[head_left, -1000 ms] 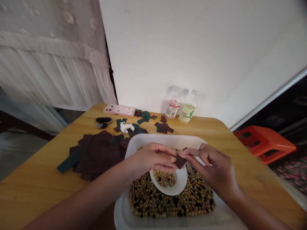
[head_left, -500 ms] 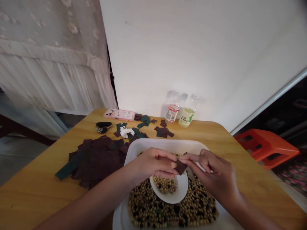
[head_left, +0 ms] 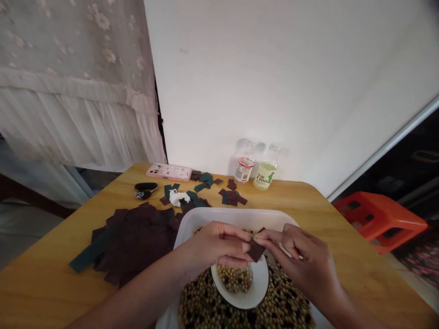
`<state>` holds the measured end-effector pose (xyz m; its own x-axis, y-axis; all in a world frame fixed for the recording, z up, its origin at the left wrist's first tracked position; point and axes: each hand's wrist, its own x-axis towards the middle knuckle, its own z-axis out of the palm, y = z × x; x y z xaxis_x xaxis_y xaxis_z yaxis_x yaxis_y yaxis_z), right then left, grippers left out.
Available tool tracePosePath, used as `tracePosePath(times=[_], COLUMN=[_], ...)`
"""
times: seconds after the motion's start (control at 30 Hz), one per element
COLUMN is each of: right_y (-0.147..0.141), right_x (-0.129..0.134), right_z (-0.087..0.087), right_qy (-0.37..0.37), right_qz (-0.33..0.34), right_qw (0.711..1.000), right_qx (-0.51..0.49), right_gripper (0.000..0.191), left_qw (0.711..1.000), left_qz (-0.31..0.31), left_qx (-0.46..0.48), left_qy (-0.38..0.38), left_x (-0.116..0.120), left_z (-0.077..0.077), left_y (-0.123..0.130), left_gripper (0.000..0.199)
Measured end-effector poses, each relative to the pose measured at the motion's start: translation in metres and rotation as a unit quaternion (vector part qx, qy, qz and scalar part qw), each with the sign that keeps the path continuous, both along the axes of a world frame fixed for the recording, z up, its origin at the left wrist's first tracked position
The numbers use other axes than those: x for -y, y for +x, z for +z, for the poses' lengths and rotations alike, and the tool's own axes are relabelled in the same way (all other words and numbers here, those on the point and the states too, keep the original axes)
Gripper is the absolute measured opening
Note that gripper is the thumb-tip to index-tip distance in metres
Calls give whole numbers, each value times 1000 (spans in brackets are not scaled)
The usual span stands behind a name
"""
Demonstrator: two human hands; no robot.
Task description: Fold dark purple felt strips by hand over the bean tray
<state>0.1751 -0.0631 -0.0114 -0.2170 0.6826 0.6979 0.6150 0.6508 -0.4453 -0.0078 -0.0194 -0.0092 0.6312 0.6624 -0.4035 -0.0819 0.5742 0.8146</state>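
Between my two hands is a small dark brown square piece (head_left: 256, 249), paper or cloth, I cannot tell which. My left hand (head_left: 219, 244) pinches its left side with thumb and fingers. From the right, my right hand (head_left: 297, 251) grips its upper edge between thumb and forefinger. Just below sits a white bowl (head_left: 258, 292) with a dark rim, holding small round beige and dark beads (head_left: 236, 278). The bowl rests among many more such beads (head_left: 288, 297) in a white plastic tray (head_left: 236, 213).
Left of the tray lies a heap of dark brown pieces (head_left: 137, 242) with a green strip (head_left: 89, 251). Behind are a pink phone (head_left: 169, 172), a black key fob (head_left: 146, 188), crumpled white tissue (head_left: 179, 197) and two bottles (head_left: 244, 169). An orange stool (head_left: 384, 217) stands right of the wooden table (head_left: 322, 208).
The whole scene sits slightly lower in view, as the head has tilted up a little. Both hands keep their hold on the brown piece, with hardly any change in grip.
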Motion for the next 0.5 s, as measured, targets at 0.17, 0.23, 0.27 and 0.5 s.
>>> tracePosePath(times=[0.17, 0.23, 0.27, 0.5], right_y=[0, 0, 1, -1], right_x=[0, 0, 0, -1], right_z=[0, 0, -1, 1], right_qy=[22, 25, 28, 35], right_qz=[-1, -5, 5, 10], right_qw=[999, 999, 999, 999], right_qx=[24, 27, 34, 25], right_gripper=[38, 36, 35, 37], left_qw=[1000, 1000, 1000, 999], left_qz=[12, 12, 13, 10], left_qx=[9, 9, 12, 44], left_qy=[0, 0, -1, 9], left_x=[-1, -1, -2, -3], left_z=[-1, 0, 0, -2], left_y=[0, 0, 0, -1], left_gripper=[25, 26, 27, 21])
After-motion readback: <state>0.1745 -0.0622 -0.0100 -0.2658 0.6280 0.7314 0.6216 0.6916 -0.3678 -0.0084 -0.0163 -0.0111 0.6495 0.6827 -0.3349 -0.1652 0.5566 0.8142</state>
